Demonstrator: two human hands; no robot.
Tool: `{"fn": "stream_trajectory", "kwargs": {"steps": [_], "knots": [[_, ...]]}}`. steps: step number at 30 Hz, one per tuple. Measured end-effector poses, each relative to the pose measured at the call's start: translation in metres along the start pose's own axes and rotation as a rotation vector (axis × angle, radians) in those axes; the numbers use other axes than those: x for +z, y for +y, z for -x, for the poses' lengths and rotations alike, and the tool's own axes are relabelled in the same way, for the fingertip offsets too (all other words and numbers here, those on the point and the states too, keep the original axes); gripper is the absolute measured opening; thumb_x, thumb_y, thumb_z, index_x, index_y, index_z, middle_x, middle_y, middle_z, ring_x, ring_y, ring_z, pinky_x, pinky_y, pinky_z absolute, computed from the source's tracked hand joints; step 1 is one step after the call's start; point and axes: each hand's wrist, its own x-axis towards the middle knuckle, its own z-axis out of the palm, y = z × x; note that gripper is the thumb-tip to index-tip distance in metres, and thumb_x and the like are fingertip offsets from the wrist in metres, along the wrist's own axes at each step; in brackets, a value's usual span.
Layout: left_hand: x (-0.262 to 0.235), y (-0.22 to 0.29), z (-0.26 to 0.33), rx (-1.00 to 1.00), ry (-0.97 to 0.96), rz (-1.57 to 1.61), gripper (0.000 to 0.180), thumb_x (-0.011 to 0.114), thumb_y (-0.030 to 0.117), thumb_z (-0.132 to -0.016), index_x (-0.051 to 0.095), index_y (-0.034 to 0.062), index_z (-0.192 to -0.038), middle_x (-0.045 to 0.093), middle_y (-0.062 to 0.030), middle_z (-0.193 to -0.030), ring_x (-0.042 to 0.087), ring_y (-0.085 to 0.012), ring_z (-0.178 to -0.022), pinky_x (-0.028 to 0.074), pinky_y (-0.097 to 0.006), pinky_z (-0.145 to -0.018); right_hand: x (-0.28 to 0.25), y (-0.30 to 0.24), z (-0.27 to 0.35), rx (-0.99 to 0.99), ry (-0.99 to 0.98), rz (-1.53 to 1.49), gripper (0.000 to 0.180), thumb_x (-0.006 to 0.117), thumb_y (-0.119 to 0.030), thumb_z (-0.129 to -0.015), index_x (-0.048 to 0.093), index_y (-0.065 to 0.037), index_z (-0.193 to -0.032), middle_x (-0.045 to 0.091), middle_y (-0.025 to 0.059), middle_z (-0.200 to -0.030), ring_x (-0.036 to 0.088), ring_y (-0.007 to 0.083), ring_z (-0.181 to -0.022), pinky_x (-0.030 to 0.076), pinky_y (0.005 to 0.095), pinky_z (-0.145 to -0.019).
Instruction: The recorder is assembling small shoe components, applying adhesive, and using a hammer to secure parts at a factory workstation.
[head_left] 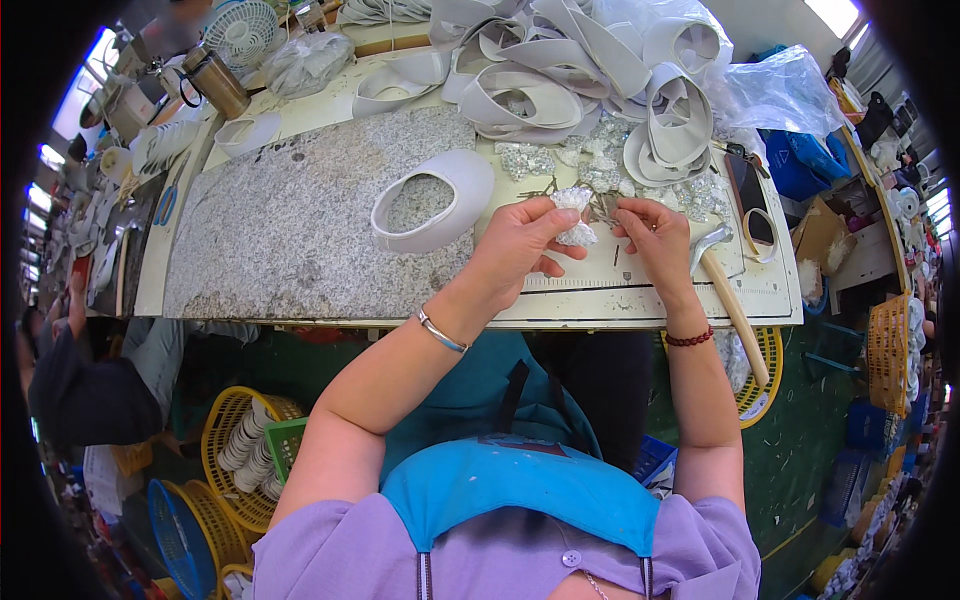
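My left hand point(522, 243) pinches a white sparkly bow-shaped ornament point(575, 214) between thumb and fingers. Just to its right, my right hand point(655, 232) is closed, thumb against fingertips; anything in that pinch is too small to make out. Thin dark metal pieces point(603, 207) lie on the table between and behind the hands. Farther back are more glittery ornaments point(524, 160), some in clear wrapping. A single white shoe upper point(467, 195) rests left of my left hand on a speckled grey stone slab point(300, 220).
Many white shoe uppers point(525, 95) are heaped at the back. A wooden-handled hammer point(735, 315) overhangs the front edge at right, near a dark phone point(750, 198). A clear plastic bag point(785, 90) bulges at back right. Yellow baskets point(222, 440) stand below, left.
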Motion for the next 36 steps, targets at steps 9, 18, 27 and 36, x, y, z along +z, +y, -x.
{"fn": "stream_trajectory", "kwargs": {"steps": [9,18,27,36], "knots": [[-0.003,-0.015,0.000,0.104,0.066,0.010,0.018,0.064,0.021,-0.084,0.063,0.0040,-0.089,0.060,-0.0012,-0.079,0.056,-0.0083,-0.067,0.042,-0.020,-0.051,0.014,-0.026,0.027,-0.166,0.033,-0.171,0.015,0.064,-0.009,-0.081,0.065,-0.001,-0.094,0.059,0.0001,-0.068,0.050,0.0039,-0.056,0.041,0.0176,-0.048],[0.000,-0.015,0.012,0.150,0.055,0.069,0.016,0.061,0.015,-0.086,0.062,0.0029,-0.097,0.064,-0.0039,-0.086,0.061,-0.0117,-0.076,0.048,-0.022,-0.059,0.030,-0.040,0.055,-0.189,-0.036,-0.037,0.008,0.061,-0.005,-0.080,0.064,0.001,-0.085,0.061,0.0011,-0.066,0.052,0.0050,-0.056,0.041,0.0204,-0.050],[0.001,-0.015,0.019,0.149,0.048,0.125,0.015,0.059,0.014,-0.086,0.063,0.0019,-0.094,0.064,-0.0063,-0.085,0.062,-0.0146,-0.080,0.050,-0.024,-0.062,0.023,-0.047,0.053,-0.040,-0.108,-0.219,0.007,0.059,-0.004,-0.079,0.062,0.002,-0.082,0.060,0.0018,-0.065,0.054,0.0048,-0.054,0.041,0.0178,-0.045],[0.000,-0.015,0.021,0.209,0.044,0.038,0.015,0.061,0.013,-0.085,0.064,0.0012,-0.094,0.064,-0.0063,-0.085,0.061,-0.0143,-0.080,0.049,-0.024,-0.062,0.020,-0.047,0.052,0.028,-0.169,-0.314,0.008,0.058,-0.005,-0.079,0.060,0.001,-0.083,0.059,0.0029,-0.066,0.054,0.0052,-0.053,0.041,0.0169,-0.041]]}}
